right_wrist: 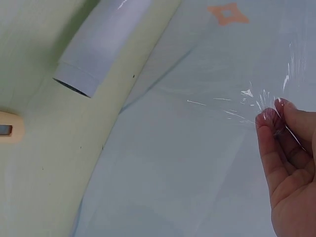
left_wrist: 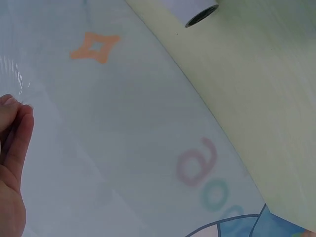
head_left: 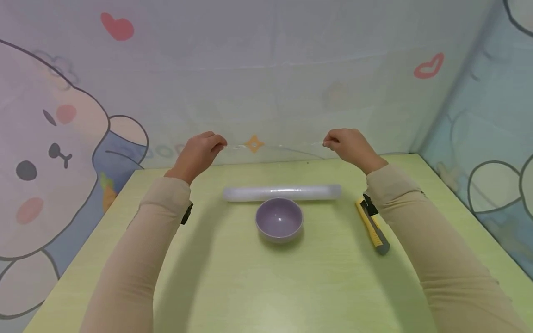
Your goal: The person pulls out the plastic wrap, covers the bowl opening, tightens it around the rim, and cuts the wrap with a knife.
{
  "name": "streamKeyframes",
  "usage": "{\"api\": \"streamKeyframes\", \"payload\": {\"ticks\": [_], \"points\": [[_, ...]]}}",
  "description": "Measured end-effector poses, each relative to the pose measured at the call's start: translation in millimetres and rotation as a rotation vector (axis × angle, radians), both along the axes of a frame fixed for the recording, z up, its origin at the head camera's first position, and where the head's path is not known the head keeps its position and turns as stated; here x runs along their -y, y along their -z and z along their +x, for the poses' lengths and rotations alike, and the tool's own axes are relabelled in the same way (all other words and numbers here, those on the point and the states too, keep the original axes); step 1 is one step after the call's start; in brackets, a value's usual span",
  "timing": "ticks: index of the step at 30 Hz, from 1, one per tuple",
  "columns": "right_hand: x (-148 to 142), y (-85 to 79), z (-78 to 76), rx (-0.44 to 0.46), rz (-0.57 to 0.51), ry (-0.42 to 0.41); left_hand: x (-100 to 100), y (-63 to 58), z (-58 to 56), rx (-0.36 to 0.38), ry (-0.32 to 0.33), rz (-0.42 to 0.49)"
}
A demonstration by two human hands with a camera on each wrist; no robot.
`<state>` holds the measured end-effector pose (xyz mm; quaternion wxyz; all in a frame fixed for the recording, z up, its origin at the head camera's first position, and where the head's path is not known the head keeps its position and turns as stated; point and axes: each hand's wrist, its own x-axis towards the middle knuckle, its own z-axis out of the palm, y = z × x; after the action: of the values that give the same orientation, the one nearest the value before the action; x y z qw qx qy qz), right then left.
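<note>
Head view: nearest, the lilac bowl (head_left: pixel 279 219) stands upright on the bench (head_left: pixel 275 286), the yellow utility knife (head_left: pixel 372 226) at its 3 o'clock, on the right-hand side. Beyond, at 12, lies the cling-film roll (head_left: pixel 283 193), long axis 9-to-3. Farther, left hand (head_left: pixel 201 155) and right hand (head_left: pixel 350 147) each pinch the clear film (head_left: pixel 281 145), stretched 9-to-3; bowl at its 6 o'clock, neither grip clearly nearer.

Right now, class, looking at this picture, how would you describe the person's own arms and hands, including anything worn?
Both arms wear long, plain beige cloth sleeves with thick cuffs at the wrists. A small black fitting shows at each sleeve's inner edge, its full shape hidden. The left hand and right hand are bare, with no gloves visible.
</note>
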<state>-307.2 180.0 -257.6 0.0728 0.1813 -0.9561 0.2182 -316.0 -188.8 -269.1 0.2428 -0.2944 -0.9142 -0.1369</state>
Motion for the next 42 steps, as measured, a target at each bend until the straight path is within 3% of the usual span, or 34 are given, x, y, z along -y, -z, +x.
{"api": "streamKeyframes", "payload": {"ticks": [7,24,35,42], "points": [[6,-10.3,-2.6,-0.035,0.006,0.009,2,-8.0,1.9,-0.07,-0.004,-0.002],[5,-22.1,-2.7,-0.034,-0.012,0.029,-4,-19.7,3.7,-0.101,-0.042,0.043],[5,-25.0,-0.2,-0.035,-0.038,0.041,-6,-17.4,2.0,-0.143,-0.068,0.068],[5,-26.2,1.5,-0.055,-0.051,0.04,-8,-19.6,1.7,-0.205,-0.07,0.091]]}}
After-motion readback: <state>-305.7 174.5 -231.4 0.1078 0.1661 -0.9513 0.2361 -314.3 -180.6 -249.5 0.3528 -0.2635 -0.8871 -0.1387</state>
